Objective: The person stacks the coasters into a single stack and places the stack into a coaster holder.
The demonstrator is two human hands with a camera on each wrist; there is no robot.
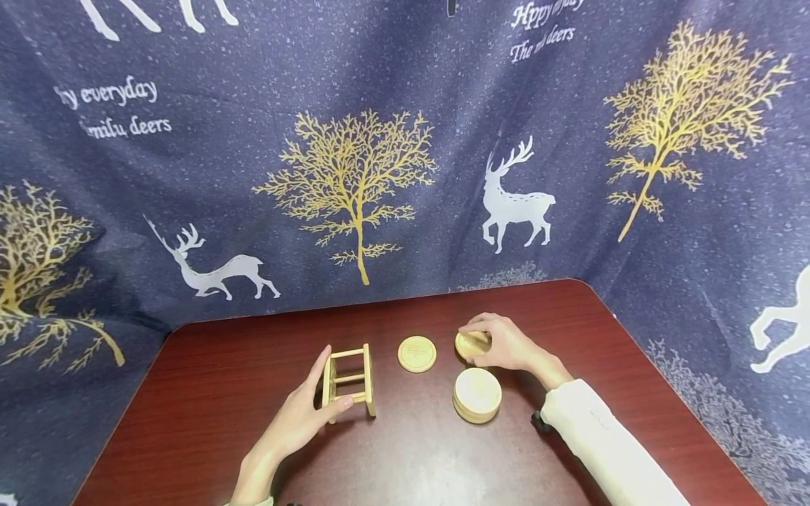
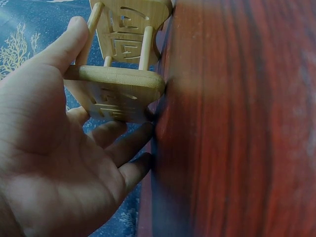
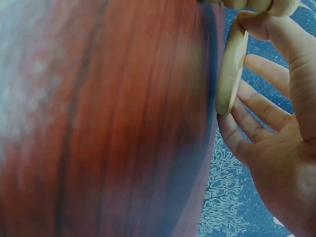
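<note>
My left hand (image 1: pixel 294 423) grips a small wooden coaster holder (image 1: pixel 370 385) by its left side, on the left half of the table. In the left wrist view the thumb lies along a rod of the holder (image 2: pixel 121 76), whose side panels have cut-out patterns. Farther right, my right hand (image 1: pixel 506 344) pinches a round wooden coaster (image 1: pixel 470 345) by its edges. The right wrist view has this coaster (image 3: pixel 231 74) standing edge-on to the camera between thumb and fingers. Whether it touches the table is unclear. A stack of coasters (image 1: pixel 477 392) sits just nearer than that hand.
Between the holder and the right hand, a single coaster (image 1: pixel 417 354) lies flat with a faint engraved design. The dark red wooden table (image 1: pixel 405 457) ends at a blue cloth backdrop (image 1: pixel 443 232) printed with deer and trees.
</note>
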